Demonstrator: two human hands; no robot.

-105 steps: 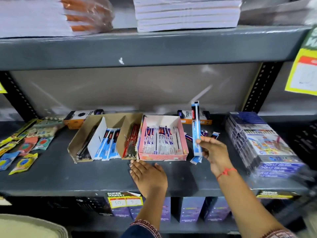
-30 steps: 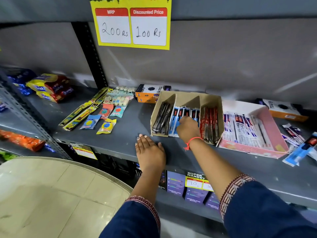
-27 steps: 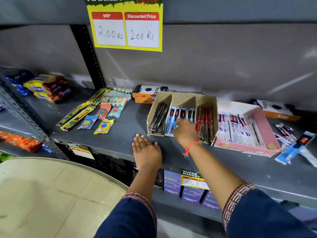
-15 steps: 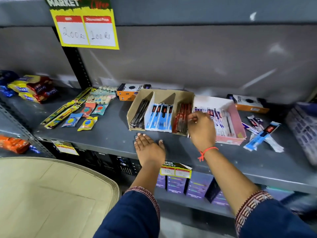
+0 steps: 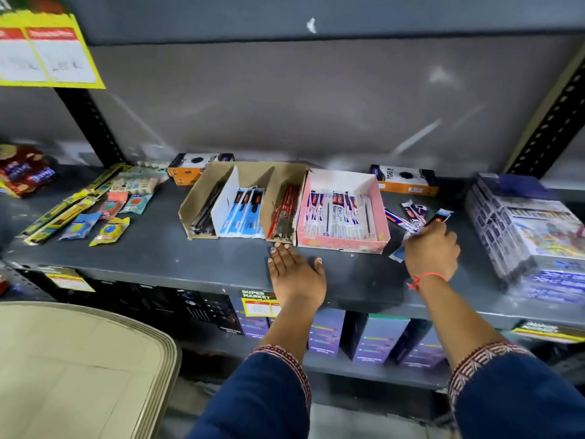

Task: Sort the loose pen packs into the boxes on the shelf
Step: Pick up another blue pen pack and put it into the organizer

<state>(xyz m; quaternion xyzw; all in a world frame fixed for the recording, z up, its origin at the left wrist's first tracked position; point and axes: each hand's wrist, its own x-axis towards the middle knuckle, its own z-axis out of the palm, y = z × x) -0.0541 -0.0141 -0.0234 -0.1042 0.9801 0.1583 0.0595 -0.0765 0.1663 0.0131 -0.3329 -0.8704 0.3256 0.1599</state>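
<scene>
On the grey shelf (image 5: 158, 261) stands a brown cardboard box (image 5: 247, 175) with black, blue and red pen packs in its three sections. Beside it a pink box (image 5: 343, 243) holds white pen packs. Loose pen packs (image 5: 410, 213) lie right of the pink box. My right hand (image 5: 432, 248) rests among them, fingers closed around a blue pen pack (image 5: 440, 217) that lies on the shelf. My left hand (image 5: 296, 274) lies flat on the shelf in front of the boxes, holding nothing.
A wrapped stack of colour-pencil boxes (image 5: 531, 229) fills the shelf's right end. Two orange boxes (image 5: 405, 182) stand at the back. Sachets and strips (image 5: 95, 207) lie at the left. A yellow price sign (image 5: 47, 55) hangs above.
My right hand has moved from the red section of the brown box rightward to the loose packs and closed on a blue pack. My left hand has stayed flat on the shelf.
</scene>
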